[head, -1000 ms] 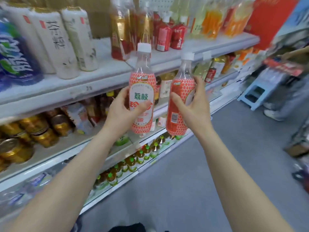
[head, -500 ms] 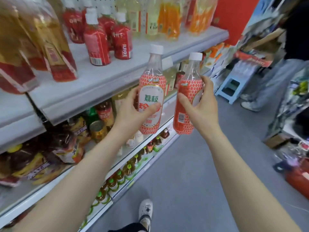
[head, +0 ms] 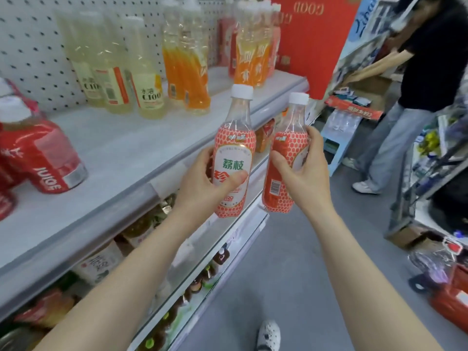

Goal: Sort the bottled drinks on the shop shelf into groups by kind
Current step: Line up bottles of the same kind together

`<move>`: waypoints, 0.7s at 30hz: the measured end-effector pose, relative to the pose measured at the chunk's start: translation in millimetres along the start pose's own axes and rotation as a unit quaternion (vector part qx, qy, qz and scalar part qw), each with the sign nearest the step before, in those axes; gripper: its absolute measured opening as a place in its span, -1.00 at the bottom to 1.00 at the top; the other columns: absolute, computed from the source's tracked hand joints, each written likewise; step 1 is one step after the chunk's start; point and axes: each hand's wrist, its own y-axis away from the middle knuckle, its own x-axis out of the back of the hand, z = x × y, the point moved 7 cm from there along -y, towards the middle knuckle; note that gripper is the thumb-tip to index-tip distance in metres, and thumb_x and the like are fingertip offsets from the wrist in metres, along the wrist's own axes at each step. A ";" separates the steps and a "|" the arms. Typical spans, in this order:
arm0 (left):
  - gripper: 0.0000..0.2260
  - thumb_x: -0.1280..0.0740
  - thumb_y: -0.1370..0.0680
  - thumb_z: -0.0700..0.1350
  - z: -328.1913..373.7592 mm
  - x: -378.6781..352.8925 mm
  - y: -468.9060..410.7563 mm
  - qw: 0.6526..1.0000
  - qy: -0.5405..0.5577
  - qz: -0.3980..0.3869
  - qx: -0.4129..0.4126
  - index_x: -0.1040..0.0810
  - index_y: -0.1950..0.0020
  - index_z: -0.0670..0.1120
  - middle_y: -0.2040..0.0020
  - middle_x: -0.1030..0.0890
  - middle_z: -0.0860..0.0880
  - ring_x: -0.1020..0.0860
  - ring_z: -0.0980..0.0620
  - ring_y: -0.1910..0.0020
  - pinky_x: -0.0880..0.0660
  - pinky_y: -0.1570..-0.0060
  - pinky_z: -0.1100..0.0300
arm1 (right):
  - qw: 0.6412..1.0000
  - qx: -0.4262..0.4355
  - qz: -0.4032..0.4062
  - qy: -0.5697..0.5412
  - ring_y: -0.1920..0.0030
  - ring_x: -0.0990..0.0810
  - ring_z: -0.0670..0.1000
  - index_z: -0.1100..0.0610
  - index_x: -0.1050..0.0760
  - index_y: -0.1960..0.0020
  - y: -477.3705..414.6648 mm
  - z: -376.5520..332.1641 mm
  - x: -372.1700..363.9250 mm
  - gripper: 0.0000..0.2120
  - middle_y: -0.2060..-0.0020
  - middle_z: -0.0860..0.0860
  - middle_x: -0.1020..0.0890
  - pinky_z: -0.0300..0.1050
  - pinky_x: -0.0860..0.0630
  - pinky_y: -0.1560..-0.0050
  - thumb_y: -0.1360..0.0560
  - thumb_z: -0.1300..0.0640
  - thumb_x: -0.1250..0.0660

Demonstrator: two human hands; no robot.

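The left hand (head: 200, 183) is gripping one lychee bottle (head: 234, 158) upright, its thumb lying across the label and its fingers curling behind. The right hand (head: 307, 173) is wrapping around a second matching bottle (head: 283, 158) just beside it, both in front of the shelf (head: 121, 158) edge.

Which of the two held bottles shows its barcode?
The right bottle, in the right hand; the left bottle, in the left hand, shows its green-lettered front label.
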 end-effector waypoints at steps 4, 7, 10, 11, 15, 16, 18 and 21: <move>-0.50 -0.51 -0.41 0.10 10.4 -51.5 -62.0 1.000 0.001 0.022 -0.006 -0.40 -0.28 0.20 -0.05 -0.59 0.28 -0.57 0.41 0.06 -0.49 0.14 0.35 | 0.999 0.032 -0.015 -0.009 -0.26 -0.50 -0.11 -0.06 -0.20 -0.49 -76.1 38.8 13.6 -0.33 -0.30 -0.14 -0.48 -0.29 -0.38 -0.24 -0.50 -0.08 -0.45; -0.47 -0.52 -0.41 0.07 21.9 -83.4 -107.2 0.998 0.008 0.061 -0.009 -0.41 -0.33 0.11 -0.10 -0.60 0.22 -0.58 0.31 0.01 -0.52 0.12 0.34 | 0.998 0.051 -0.029 -0.008 -0.27 -0.51 -0.07 -0.05 -0.21 -0.48 -133.9 63.3 24.2 -0.32 -0.32 -0.10 -0.48 -0.09 -0.45 -0.31 -0.49 -0.10 -0.45; -0.47 -0.52 -0.42 0.03 32.1 -107.9 -148.8 0.995 0.020 0.092 -0.018 -0.41 -0.32 0.08 -0.11 -0.59 0.22 -0.58 0.34 0.02 -0.51 0.19 0.44 | 0.997 0.057 -0.050 -0.004 -0.33 -0.48 -0.05 -0.07 -0.17 -0.51 -188.8 85.8 27.0 -0.28 -0.37 -0.09 -0.45 0.09 -0.44 -0.35 -0.48 -0.16 -0.44; -0.46 -0.53 -0.42 0.03 34.3 -113.9 -161.9 0.994 0.022 0.101 -0.021 -0.40 -0.33 0.07 -0.12 -0.59 0.21 -0.58 0.33 0.00 -0.52 0.15 0.40 | 0.997 0.059 -0.055 -0.006 -0.34 -0.47 -0.05 -0.06 -0.16 -0.52 -205.0 91.1 27.5 -0.27 -0.38 -0.09 -0.44 0.08 -0.44 -0.36 -0.48 -0.15 -0.44; -0.42 -0.55 -0.40 0.04 40.7 -129.4 -216.6 0.990 0.014 0.133 -0.038 -0.41 -0.34 0.06 -0.14 -0.61 0.18 -0.60 0.25 -0.06 -0.58 -0.02 0.18 | 0.996 0.071 -0.056 -0.009 -0.36 -0.45 -0.05 -0.04 -0.16 -0.53 -273.5 109.8 24.5 -0.27 -0.40 -0.07 -0.43 0.07 -0.42 -0.39 -0.49 -0.12 -0.44; -0.41 -0.56 -0.39 0.05 41.2 -132.3 -230.0 0.989 0.013 0.140 -0.043 -0.41 -0.35 0.06 -0.13 -0.61 0.17 -0.60 0.25 -0.05 -0.59 -0.03 0.16 | 0.996 0.074 -0.054 -0.013 -0.35 -0.47 -0.04 -0.06 -0.16 -0.52 -291.9 114.3 21.1 -0.27 -0.38 -0.07 -0.44 0.09 -0.43 -0.38 -0.48 -0.13 -0.44; -0.38 -0.57 -0.38 0.07 41.6 -137.4 -255.3 0.988 0.007 0.149 -0.051 -0.40 -0.36 0.07 -0.13 -0.61 0.17 -0.60 0.26 -0.05 -0.60 -0.05 0.12 | 0.995 0.082 -0.047 -0.025 -0.30 -0.51 -0.04 -0.11 -0.18 -0.48 -329.0 121.0 13.1 -0.30 -0.34 -0.10 -0.48 0.10 -0.46 -0.34 -0.45 -0.14 -0.44; -0.36 -0.55 -0.36 0.13 44.5 -144.8 -289.3 0.987 0.000 0.144 -0.065 -0.37 -0.36 0.11 -0.17 -0.59 0.19 -0.58 0.25 -0.10 -0.60 -0.05 0.11 | 0.994 0.095 -0.035 -0.042 -0.19 -0.55 -0.13 -0.09 -0.22 -0.46 -379.0 123.0 1.8 -0.32 -0.25 -0.18 -0.52 -0.27 -0.46 -0.20 -0.46 -0.11 -0.48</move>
